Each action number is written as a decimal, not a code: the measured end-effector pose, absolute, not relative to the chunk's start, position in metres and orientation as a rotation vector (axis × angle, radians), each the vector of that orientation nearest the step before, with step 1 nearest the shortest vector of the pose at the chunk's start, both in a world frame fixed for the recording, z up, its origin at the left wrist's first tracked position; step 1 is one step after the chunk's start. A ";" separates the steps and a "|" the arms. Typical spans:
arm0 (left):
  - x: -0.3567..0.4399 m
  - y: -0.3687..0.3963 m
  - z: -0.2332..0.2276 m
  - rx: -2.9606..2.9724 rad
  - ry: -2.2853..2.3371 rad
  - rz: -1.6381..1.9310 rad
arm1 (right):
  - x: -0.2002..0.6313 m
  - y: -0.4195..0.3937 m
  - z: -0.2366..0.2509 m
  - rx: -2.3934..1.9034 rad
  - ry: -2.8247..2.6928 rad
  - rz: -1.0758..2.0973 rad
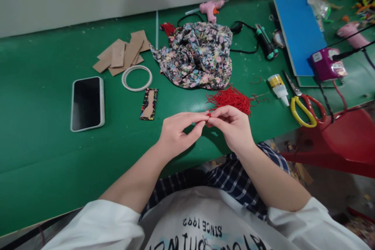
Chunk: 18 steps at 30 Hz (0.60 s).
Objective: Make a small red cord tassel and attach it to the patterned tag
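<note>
My left hand [181,129] and my right hand [233,127] meet over the front edge of the green table, fingertips pinched together. Between them shows a small bit of red thread [208,115], mostly hidden by the fingers. Just behind my right hand lies a loose pile of red threads [231,99]. Behind that is a crumpled floral cloth [199,54]. To the left of my left hand rests a small dark floral strip [149,104] with a piece of brown card on it.
On the left are a phone [88,103], a tape roll [137,78] and brown card pieces [123,52]. A pink glue gun [211,9] lies at the back. Rightward are a utility knife [266,42], a glue bottle [278,88], scissors [304,105], a blue board [299,33] and cables.
</note>
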<state>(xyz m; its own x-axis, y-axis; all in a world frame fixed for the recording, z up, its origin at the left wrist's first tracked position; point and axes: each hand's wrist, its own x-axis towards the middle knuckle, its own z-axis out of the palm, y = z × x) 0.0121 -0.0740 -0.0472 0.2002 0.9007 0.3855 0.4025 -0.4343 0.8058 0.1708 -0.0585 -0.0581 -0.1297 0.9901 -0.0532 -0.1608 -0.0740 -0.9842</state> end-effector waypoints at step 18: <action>0.014 -0.074 -0.051 1.786 1.353 1.200 | 0.171 -0.060 -0.057 -1.020 -1.155 1.465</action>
<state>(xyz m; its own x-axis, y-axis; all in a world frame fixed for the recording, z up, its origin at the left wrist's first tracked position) 0.0138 -0.0744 -0.0511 0.0756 0.9494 0.3049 0.4163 -0.3079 0.8555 0.1713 -0.0597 -0.0570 -0.1759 0.9834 -0.0434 -0.1879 -0.0769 -0.9792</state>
